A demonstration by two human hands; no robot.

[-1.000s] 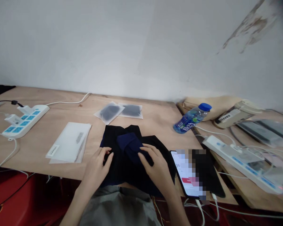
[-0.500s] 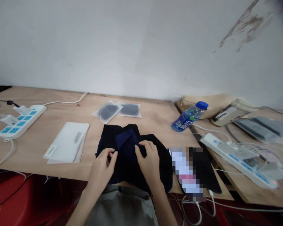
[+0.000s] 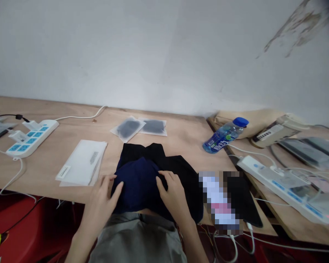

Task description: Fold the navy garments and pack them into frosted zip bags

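A dark cloth, black [image 3: 181, 175] with a navy part [image 3: 138, 180] spread over its left and middle, lies at the table's front edge. My left hand [image 3: 102, 191] is at the left edge of the navy part, thumb and fingers apart, with no cloth plainly between them. My right hand [image 3: 171, 188] rests on the cloth at the right side of the navy part, its thumb and fingers also apart. The cloth's front edge reaches my lap.
White plastic sleeves [image 3: 83, 162] lie left of the cloth, two bagged dark items [image 3: 128, 128] behind it. A phone [image 3: 219, 202], a bottle [image 3: 224, 136] and a power strip [image 3: 285, 188] are at right. Another power strip [image 3: 34, 138] is at left.
The navy part, bunched in the middle before, now lies spread wider toward the left and front. My left hand has moved left and opened. The view has shifted slightly.
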